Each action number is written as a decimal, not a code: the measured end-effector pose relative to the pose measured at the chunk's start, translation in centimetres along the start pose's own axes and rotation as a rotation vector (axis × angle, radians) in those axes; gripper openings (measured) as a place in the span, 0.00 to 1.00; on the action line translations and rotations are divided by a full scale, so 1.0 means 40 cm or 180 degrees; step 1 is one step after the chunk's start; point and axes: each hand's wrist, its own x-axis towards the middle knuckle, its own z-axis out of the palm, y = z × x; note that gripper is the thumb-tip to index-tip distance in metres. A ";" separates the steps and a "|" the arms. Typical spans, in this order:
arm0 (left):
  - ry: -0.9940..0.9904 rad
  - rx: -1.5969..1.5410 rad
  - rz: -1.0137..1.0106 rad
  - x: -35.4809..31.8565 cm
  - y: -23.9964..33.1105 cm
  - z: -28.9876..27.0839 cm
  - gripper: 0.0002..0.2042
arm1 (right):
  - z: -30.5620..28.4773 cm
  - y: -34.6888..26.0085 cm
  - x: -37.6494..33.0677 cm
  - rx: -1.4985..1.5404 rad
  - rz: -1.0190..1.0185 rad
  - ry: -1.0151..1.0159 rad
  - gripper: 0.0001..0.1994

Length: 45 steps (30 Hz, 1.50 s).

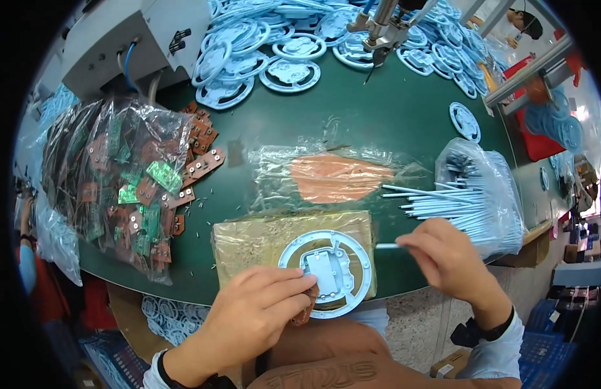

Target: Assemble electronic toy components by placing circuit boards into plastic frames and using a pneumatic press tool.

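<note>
A round light-blue plastic frame lies on a tape-wrapped brown block at the table's near edge. My left hand rests on its left side, fingertips on the grey centre piece, with a small brown circuit board under the fingers. My right hand pinches one thin white plastic tube just right of the frame. A clear bag of the same tubes lies to the right.
A large clear bag of brown and green circuit boards lies left. A heap of blue round frames fills the back, under a hanging screwdriver tool. A clear bag with an orange sheet lies mid-table.
</note>
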 end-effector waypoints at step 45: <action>0.0614 0.0189 0.0133 0.059 0.007 0.063 0.12 | 0.044 -0.049 0.028 0.1705 0.1022 -0.0461 0.05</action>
